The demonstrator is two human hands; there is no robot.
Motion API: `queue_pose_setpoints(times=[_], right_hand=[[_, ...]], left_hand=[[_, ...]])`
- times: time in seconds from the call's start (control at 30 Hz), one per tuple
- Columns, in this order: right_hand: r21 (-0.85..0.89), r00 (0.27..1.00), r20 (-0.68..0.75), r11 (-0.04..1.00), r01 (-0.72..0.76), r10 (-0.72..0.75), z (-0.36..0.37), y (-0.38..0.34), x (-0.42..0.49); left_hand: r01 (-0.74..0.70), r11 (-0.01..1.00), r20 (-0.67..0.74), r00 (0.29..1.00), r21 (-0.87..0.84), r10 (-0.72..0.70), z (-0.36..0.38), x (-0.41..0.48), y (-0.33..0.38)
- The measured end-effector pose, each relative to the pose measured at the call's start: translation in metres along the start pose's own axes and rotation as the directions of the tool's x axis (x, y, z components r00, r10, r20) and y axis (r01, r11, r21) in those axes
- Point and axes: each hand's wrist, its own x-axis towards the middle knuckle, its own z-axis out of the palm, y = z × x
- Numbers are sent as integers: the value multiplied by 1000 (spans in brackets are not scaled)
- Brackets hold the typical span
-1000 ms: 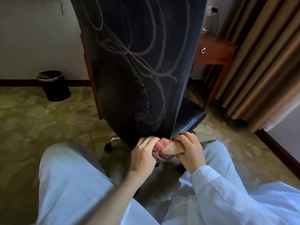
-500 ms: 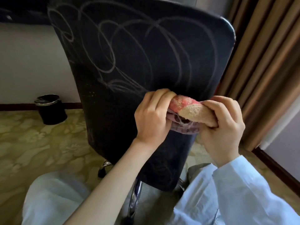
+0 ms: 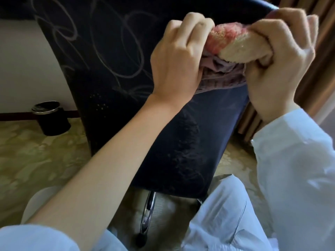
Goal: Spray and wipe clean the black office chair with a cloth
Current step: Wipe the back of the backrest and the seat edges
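Two hands hold one thing. My left hand [image 3: 178, 57] and my right hand [image 3: 279, 66] both grip, with curled fingers, the bunched pink, cream and mauve terry cloth [image 3: 233, 44], one hand at each end. The cloth is pressed against the upper right corner of the backrest of the black fabric-covered office chair [image 3: 108, 69], which carries pale looping lines. Half a second ago the cloth was at the middle of the backrest, and one second ago it was at the lower edge, so it has climbed upward. The chair also fills more of the view now. On the patterned green carpet [image 3: 36, 160], near the white wall [image 3: 27, 69], stands a small round black waste bin with a metal rim [image 3: 50, 117]. What is inside it I cannot tell. Beige striped curtains [image 3: 324, 51] hang at the right.
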Motion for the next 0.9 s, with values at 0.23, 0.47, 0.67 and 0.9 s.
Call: queue_pose_setpoints(times=[0.23,0.47,0.67,0.9], right_hand=[[24,966,260,1000,-17,10,16,6,-102],[115,854,516,983,-145,66,32,-19,-213],[143,731,677,960,-241,82,38,-44,-278],[97,710,700,973,-208,82,53,-68,-301]], left_hand=[[-178,983,119,978,47,171,19,-86,-20],[-227,974,297,931,14,213,14,-180,-38],[-148,989,515,847,-13,133,7,-251,-48],[79,997,805,592,-1,-46,-8,-280,-53]])
